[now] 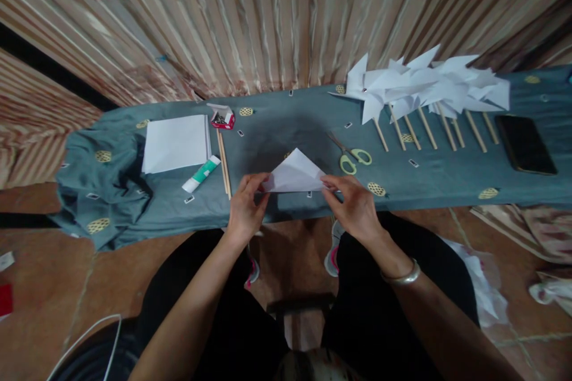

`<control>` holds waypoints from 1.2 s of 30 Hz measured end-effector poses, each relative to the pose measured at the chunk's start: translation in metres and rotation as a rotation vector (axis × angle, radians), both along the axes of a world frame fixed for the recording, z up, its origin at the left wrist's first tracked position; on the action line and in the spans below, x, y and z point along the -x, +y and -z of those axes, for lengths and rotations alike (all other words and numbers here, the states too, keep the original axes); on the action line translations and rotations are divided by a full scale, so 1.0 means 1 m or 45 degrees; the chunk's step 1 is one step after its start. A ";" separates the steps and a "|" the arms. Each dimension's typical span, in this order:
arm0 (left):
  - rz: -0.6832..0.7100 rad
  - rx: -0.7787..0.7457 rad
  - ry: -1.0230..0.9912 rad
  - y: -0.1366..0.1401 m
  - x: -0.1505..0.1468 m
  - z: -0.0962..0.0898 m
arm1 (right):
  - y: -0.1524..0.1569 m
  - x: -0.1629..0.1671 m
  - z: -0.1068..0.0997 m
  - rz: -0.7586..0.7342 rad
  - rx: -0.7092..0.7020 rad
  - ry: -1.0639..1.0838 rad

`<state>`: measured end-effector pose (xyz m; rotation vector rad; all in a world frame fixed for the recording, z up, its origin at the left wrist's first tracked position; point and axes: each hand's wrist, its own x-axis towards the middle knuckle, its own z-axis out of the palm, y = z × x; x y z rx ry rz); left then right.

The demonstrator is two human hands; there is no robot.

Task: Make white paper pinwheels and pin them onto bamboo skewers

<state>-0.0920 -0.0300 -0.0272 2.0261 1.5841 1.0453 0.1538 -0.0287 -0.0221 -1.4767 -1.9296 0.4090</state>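
A sheet of white paper, folded into a triangle with its peak pointing away from me, is held over the near part of the cloth-covered table. My left hand pinches its left corner between thumb and fingers. At the right corner my right hand grips in the same way, a bracelet on that wrist. Scissors with pale green handles lie just beyond my right hand. Several thin wooden sticks rest to the left of the paper.
A stack of white paper, a green and white tube and a small red box of metal bits sit at left. Several white paper pinwheels on sticks lie at back right, beside a dark phone. A curtain hangs behind.
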 end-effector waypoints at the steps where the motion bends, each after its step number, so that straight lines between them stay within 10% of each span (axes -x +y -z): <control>1: -0.008 -0.012 -0.004 0.001 0.001 -0.002 | 0.000 0.000 -0.002 -0.038 -0.008 -0.002; 21: -0.094 0.201 -0.175 -0.001 0.011 -0.010 | -0.003 0.003 0.013 -0.247 -0.255 -0.298; 31: -0.141 0.625 -1.137 0.010 0.002 -0.012 | 0.001 0.003 -0.003 -0.132 -0.470 -0.223; 36: -0.044 0.821 -1.042 0.011 0.001 -0.025 | 0.002 0.001 -0.010 -0.101 -0.354 -0.166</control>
